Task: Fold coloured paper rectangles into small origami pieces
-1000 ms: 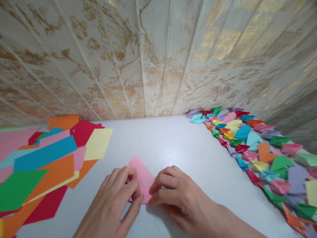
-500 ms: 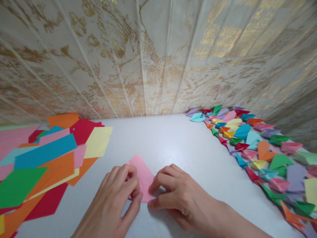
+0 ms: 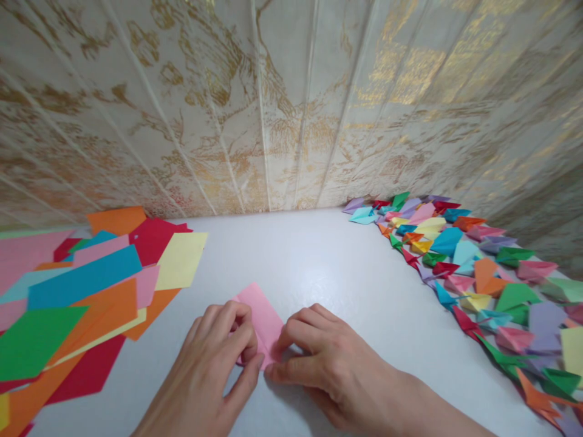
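A folded pink paper (image 3: 263, 312) lies on the white table, one corner pointing away from me. My left hand (image 3: 223, 346) covers its left side, with curled fingers and the thumb tip pressed at the near edge. On the right side, my right hand (image 3: 319, 352) pinches the paper's lower right edge between thumb and bent fingers. The two thumb tips are close together at the near corner. The paper's left part is hidden under my left fingers.
Loose coloured sheets, among them a blue one (image 3: 86, 276) and a green one (image 3: 40, 340), overlap at the left. Rows of small folded paper pieces (image 3: 464, 258) fill the right side. A patterned wall (image 3: 282, 109) rises behind the table (image 3: 291, 249).
My right thumb and fingers have shifted slightly left, bringing the paper's right edge inward toward the left thumb. My left hand has stayed almost still.
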`<state>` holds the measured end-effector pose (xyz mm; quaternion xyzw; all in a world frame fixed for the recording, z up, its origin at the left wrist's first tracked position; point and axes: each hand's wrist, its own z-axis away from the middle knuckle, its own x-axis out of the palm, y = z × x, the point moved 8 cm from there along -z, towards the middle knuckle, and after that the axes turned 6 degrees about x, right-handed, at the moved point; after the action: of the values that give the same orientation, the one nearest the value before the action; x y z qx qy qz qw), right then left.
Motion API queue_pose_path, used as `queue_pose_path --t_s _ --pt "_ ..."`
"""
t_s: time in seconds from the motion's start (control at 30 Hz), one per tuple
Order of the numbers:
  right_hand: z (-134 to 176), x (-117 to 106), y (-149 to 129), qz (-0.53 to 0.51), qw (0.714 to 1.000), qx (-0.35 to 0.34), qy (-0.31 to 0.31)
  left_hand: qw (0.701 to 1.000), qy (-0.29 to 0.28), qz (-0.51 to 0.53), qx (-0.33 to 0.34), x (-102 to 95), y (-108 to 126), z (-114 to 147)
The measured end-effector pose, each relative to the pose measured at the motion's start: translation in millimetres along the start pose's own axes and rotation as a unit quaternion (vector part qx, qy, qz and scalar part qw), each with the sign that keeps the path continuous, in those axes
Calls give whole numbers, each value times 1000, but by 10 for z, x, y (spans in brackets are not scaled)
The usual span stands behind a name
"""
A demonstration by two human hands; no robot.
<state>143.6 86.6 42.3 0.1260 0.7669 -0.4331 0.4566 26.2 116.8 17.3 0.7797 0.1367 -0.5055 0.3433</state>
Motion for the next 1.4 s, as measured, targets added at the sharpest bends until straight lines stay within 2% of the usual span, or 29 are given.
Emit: queue_pose_path --t_s 0.27,0.4,0.5,0.6,0.7,0.83,0.97,1.1,1.2,1.4 --pt "-14 22 -23 23 999 -2 -47 999 24 33 -33 -62 -78 33" --pt "-9 -12 -1 5 999 4 -52 998 36 44 -20 -127 -118 106" --pt "-3 -28 8 -5 999 8 -52 997 65 -1 31 -198 -114 199" --pt "-3 -22 18 -8 999 24 -48 990 68 -66 103 -203 -30 260" --pt "-11 -14 27 -40 998 47 -32 979 74 -127 142 -219 76 242" --pt "-22 -23 44 -84 994 69 -9 968 55 -158 188 -211 231 167" --pt "-47 -31 90 -81 991 106 -20 959 30 -170 224 -175 322 165" --pt "-110 -10 111 -53 991 118 -40 961 82 -160 208 -261 341 161" --pt "-172 -10 154 -37 990 135 -17 970 109 -144 164 -295 310 136" --pt "-288 -3 274 -34 977 208 13 995 77 -65 14 -232 93 125"
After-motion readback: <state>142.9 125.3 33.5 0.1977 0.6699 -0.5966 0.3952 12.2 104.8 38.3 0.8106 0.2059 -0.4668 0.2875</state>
